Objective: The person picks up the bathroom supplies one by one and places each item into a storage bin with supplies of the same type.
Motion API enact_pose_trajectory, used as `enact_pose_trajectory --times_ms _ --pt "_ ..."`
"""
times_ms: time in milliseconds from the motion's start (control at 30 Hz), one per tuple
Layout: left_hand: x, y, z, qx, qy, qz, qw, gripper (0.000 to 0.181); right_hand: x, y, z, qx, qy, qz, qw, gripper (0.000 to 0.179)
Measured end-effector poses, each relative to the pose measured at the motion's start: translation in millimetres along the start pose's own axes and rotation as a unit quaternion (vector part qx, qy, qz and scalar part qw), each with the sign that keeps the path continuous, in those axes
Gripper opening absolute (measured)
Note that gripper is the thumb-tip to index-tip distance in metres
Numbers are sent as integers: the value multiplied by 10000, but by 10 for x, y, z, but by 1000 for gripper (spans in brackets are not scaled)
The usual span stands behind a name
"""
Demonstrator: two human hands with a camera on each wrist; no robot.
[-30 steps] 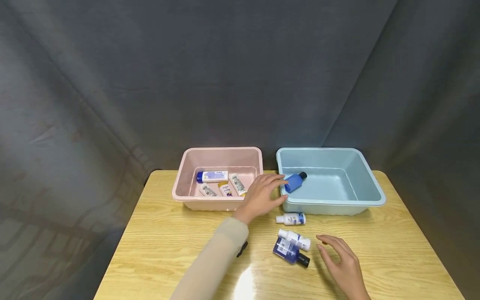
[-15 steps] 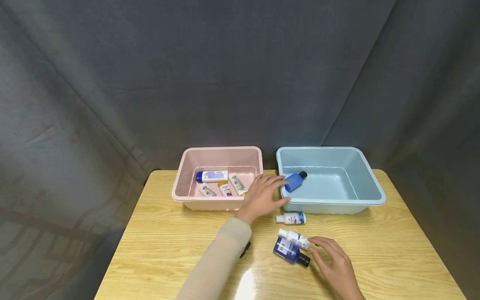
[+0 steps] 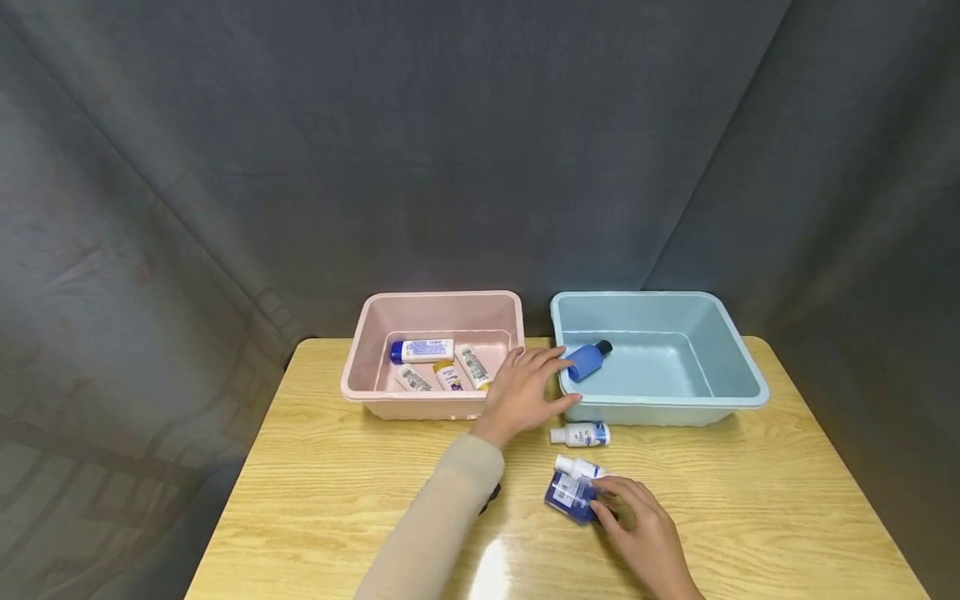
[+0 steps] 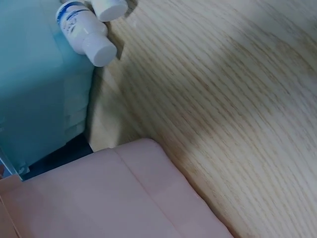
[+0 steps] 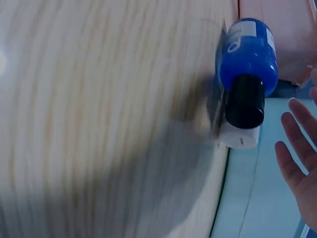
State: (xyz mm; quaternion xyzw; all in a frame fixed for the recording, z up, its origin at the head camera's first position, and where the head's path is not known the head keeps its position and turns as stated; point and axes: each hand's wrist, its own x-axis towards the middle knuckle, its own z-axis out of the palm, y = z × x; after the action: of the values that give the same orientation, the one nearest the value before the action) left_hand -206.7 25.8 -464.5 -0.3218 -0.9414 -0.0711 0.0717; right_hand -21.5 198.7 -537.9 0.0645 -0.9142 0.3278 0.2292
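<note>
My left hand is held over the space between the two bins, fingers spread. Its fingertips reach over the blue bin's near left corner, close to a blue bottle with a black cap inside. My right hand hovers at a dark blue bottle lying on the table, thumb and forefinger apart over its cap end. In the right wrist view, the fingers look fairly straight and apart from that bottle's black cap. A white bottle lies against the dark blue one, partly covered by my fingers.
Another small white bottle lies before the light blue bin. To its left stands a pink bin holding a white tube with a blue cap and several small containers. Dark cloth hangs behind the wooden table.
My right hand has moved leftward from the table's right part, past the white bottle's end to the dark blue bottle's cap. My left hand stays nearly in place.
</note>
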Motion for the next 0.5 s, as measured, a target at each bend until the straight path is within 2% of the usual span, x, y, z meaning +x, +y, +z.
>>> enact_pose_trajectory --times_ms 500 --pt "2 2 26 80 75 -33 9999 68 -15 -75 132 -170 -402 461 9980 43"
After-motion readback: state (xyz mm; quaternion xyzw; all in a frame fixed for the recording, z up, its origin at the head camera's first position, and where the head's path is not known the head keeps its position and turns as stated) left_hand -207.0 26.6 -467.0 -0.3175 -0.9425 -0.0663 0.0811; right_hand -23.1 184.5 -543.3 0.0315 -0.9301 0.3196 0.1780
